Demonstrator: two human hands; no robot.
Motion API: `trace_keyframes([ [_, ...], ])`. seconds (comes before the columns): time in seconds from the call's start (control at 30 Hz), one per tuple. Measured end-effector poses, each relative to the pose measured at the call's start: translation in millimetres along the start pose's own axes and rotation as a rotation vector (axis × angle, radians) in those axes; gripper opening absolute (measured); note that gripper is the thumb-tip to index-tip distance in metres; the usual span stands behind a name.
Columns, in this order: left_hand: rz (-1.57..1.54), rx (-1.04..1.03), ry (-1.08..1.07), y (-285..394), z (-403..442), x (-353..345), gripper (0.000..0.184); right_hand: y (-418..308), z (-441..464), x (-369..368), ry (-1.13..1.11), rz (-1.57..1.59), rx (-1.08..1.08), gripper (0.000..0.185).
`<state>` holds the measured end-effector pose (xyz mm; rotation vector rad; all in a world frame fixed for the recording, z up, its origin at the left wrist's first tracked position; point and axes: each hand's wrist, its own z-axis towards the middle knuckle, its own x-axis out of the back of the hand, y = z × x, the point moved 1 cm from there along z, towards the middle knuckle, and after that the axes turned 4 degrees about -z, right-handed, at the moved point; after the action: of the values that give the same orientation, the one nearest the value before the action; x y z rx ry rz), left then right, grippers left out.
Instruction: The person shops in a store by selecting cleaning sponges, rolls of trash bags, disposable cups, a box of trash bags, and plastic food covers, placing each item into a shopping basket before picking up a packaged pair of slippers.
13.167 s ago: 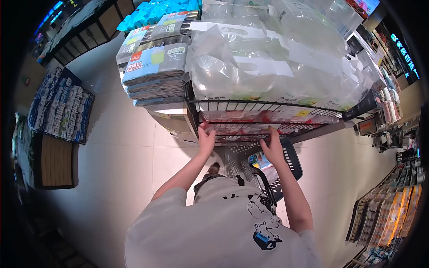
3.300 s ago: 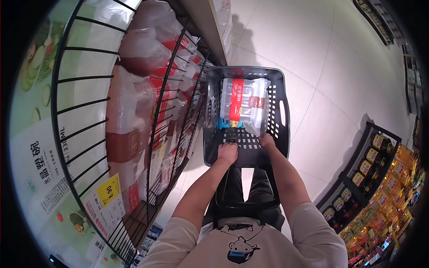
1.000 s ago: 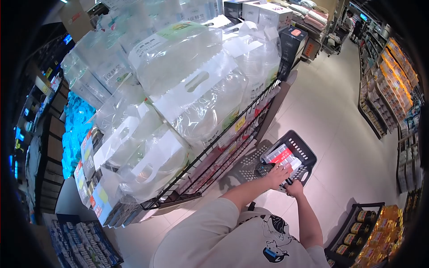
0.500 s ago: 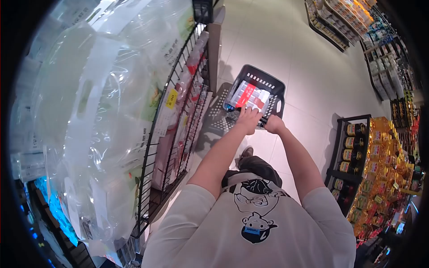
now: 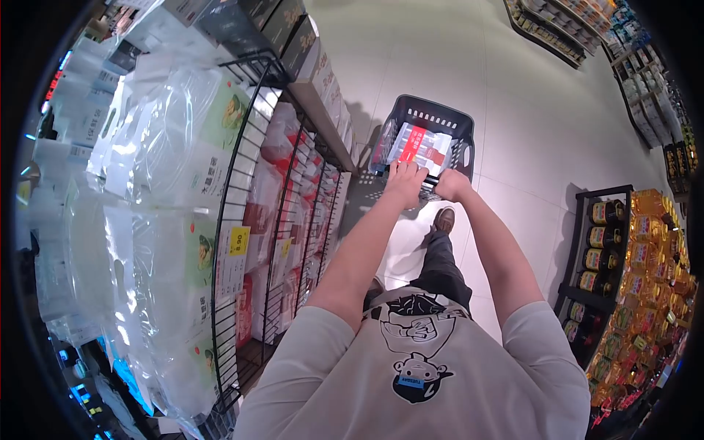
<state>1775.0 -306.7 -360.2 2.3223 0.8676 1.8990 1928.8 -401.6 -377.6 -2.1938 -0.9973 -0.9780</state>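
Observation:
A dark grey shopping basket with perforated walls is in front of me, above the pale floor. Inside lies a white package with a red band, beside other goods that I cannot make out. My left hand is curled over the basket's black handle at the near side, its fingertips close to the package. Beside it, my right hand is closed in a fist round the same handle.
To my left stands a black wire rack with plastic-wrapped packs and a yellow price tag. Dark boxes sit beyond it. On the right are a black shelf of dark bottles and stacked golden oil bottles. Tiled floor runs between.
My left hand has drawn back from over the package and closed on the handle. I have moved forward with the basket past the rack, and one shoe now shows farther ahead.

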Motion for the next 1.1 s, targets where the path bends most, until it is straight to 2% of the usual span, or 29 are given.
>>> trace_keyframes([
  [0.13, 0.023, 0.02, 0.081, -0.5, 60.8, 5.6, 0.069, 34.4, 41.5, 30.8, 0.081, 0.017, 0.165, 0.032],
  [0.27, 0.103, 0.074, 0.078, 10.1, 126.7, 7.3, 0.067, 76.6, 84.1, 54.1, 0.14, 0.04, 0.231, 0.03],
  [0.33, 0.116, 0.124, 0.009, 20.7, 153.6, 20.1, 0.072, 97.5, 107.6, 73.6, 0.121, 0.009, 0.27, 0.031],
  [0.4, 0.166, 0.124, 0.046, 26.2, 186.1, 24.4, 0.072, 121.6, 127.8, 99.7, 0.12, 0.03, 0.297, 0.031],
  [0.47, 0.142, 0.186, -0.041, 29.5, 214.5, 12.3, 0.077, 140.8, 150.0, 102.2, 0.073, 0.051, 0.327, 0.03],
  [0.5, 0.192, 0.223, -0.084, 37.1, 228.2, 23.6, 0.084, 149.3, 160.2, 115.6, 0.081, 0.024, 0.318, 0.031],
  [0.67, 0.258, 0.329, -0.149, 51.3, 286.8, 52.8, 0.094, 172.7, 206.9, 167.2, 0.093, -0.088, 0.299, 0.027],
  [0.7, 0.238, 0.326, -0.184, 52.7, 296.4, 38.3, 0.096, 180.8, 218.2, 153.8, 0.06, -0.084, 0.248, 0.024],
  [0.87, 0.244, 0.351, -0.076, 39.7, 344.6, 62.2, 0.103, 182.0, 269.9, 196.0, 0.199, -0.216, 0.228, 0.024],
  [1.0, 0.286, 0.46, -0.276, 34.4, 386.8, 73.4, 0.109, 180.9, 303.4, 209.1, 0.244, -0.333, 0.154, 0.026],
  [1.1, 0.3, 0.53, -0.268, 27.2, 415.7, 88.5, 0.112, 170.8, 334.0, 237.7, 0.21, -0.379, 0.112, 0.032],
])
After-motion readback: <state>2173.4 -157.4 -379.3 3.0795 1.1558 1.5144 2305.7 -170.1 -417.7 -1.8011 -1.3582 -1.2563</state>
